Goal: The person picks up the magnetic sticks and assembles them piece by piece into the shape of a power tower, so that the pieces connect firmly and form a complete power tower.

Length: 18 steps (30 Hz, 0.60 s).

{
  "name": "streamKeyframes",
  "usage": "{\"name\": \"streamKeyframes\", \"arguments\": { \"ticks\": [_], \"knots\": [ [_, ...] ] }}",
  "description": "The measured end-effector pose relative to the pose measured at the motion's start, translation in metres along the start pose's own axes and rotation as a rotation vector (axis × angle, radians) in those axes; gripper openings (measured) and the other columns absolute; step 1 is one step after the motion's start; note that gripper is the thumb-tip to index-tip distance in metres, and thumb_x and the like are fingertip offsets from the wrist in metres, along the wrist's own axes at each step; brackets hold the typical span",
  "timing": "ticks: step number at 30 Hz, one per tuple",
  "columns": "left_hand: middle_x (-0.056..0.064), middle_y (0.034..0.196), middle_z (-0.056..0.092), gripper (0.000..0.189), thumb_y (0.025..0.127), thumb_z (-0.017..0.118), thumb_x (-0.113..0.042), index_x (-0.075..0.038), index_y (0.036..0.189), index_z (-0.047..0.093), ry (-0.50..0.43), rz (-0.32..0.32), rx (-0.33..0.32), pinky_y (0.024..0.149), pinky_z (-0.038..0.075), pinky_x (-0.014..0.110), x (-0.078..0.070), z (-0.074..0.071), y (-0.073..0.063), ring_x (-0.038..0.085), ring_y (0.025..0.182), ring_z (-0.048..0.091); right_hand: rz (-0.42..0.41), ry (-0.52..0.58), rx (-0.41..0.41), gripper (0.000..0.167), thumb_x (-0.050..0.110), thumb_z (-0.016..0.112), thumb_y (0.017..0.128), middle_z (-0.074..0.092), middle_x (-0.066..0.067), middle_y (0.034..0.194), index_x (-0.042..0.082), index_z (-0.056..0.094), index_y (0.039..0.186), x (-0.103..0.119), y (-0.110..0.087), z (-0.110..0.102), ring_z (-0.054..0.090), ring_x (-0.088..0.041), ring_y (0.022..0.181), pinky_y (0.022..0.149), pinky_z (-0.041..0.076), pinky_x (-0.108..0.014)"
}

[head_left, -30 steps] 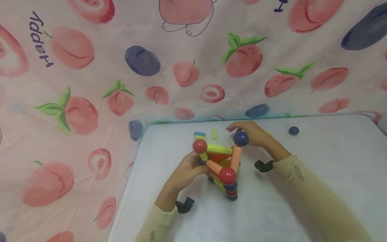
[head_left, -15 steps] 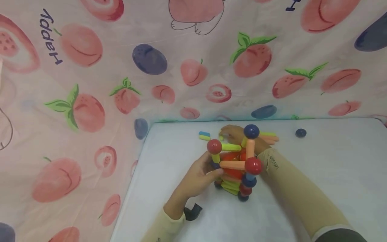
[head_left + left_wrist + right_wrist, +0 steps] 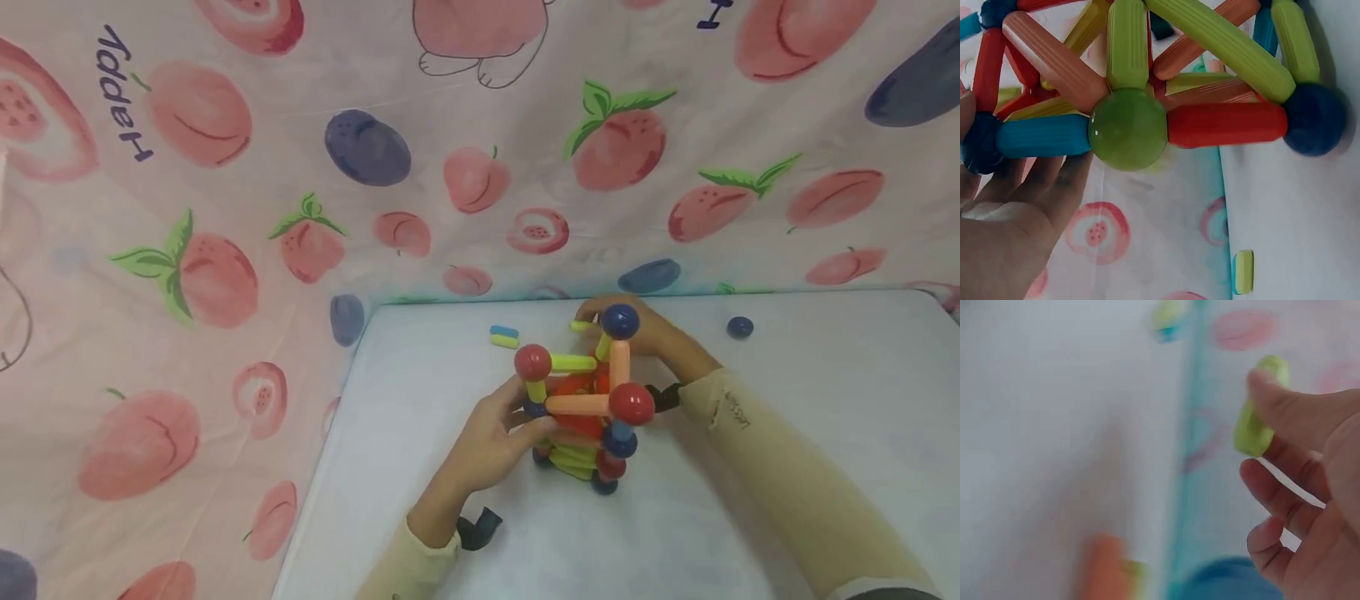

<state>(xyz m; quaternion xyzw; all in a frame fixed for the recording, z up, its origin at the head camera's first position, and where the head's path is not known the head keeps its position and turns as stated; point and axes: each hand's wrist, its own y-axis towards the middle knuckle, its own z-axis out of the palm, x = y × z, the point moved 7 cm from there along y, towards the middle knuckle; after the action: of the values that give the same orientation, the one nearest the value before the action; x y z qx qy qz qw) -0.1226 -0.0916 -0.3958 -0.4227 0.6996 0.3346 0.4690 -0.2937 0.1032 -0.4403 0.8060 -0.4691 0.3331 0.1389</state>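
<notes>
A tower of magnetic rods and balls stands on the white table in the head view. My left hand grips its left side, with the thumb in front and the fingers behind. The left wrist view shows a green ball joining blue, red and yellow-green rods, with left fingers behind the blue rod. Behind the tower, my right hand pinches a short yellow-green magnetic rod between thumb and index finger, apart from the tower. A dark blue ball at the tower's top corner partly covers this hand.
Short blue and yellow-green rods lie side by side at the table's back left. One loose dark blue ball rests at the back right. A fruit-print cloth hangs along the table's back edge.
My right hand has reached behind the tower, taken up the short yellow-green rod from the table and drawn back right with it. The tower has turned slightly in my left hand.
</notes>
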Motion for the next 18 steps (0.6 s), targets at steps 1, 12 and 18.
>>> {"name": "streamKeyframes", "arguments": {
  "ticks": [1, 12, 18],
  "knots": [
    [-0.009, 0.141, 0.059, 0.054, 0.1, 0.063, -0.043, -0.029, 0.149, 0.044, -0.008, 0.004, 0.008, 0.108, 0.05, 0.031, 0.001, -0.001, 0.002, 0.009, 0.133, 0.055, -0.055, 0.011, -0.02, 0.027, 0.026, 0.071, 0.096, 0.07, -0.008, 0.115, 0.014, 0.071, 0.121, 0.009, -0.002, -0.014, 0.063, -0.027, 0.108, 0.093, 0.053, -0.051],
    [-0.001, 0.155, 0.048, 0.06, 0.106, 0.045, -0.051, -0.028, 0.159, 0.032, 0.004, -0.032, -0.125, 0.117, 0.04, 0.049, 0.02, -0.016, 0.031, 0.019, 0.147, 0.043, -0.527, 0.228, -0.163, 0.033, -0.004, 0.078, 0.085, 0.071, 0.0, 0.107, 0.011, 0.076, 0.115, 0.131, -0.085, -0.109, 0.067, -0.013, 0.099, 0.085, 0.057, -0.018],
    [-0.004, 0.154, 0.05, 0.05, 0.107, 0.045, -0.047, -0.029, 0.154, 0.04, -0.013, -0.001, -0.118, 0.118, 0.039, 0.047, 0.021, -0.013, 0.046, 0.014, 0.148, 0.042, -0.704, 0.096, -0.06, 0.04, 0.005, 0.085, 0.08, 0.071, 0.014, 0.106, 0.024, 0.077, 0.114, 0.168, -0.106, -0.096, 0.064, -0.006, 0.095, 0.074, 0.059, -0.023]
  ]
}}
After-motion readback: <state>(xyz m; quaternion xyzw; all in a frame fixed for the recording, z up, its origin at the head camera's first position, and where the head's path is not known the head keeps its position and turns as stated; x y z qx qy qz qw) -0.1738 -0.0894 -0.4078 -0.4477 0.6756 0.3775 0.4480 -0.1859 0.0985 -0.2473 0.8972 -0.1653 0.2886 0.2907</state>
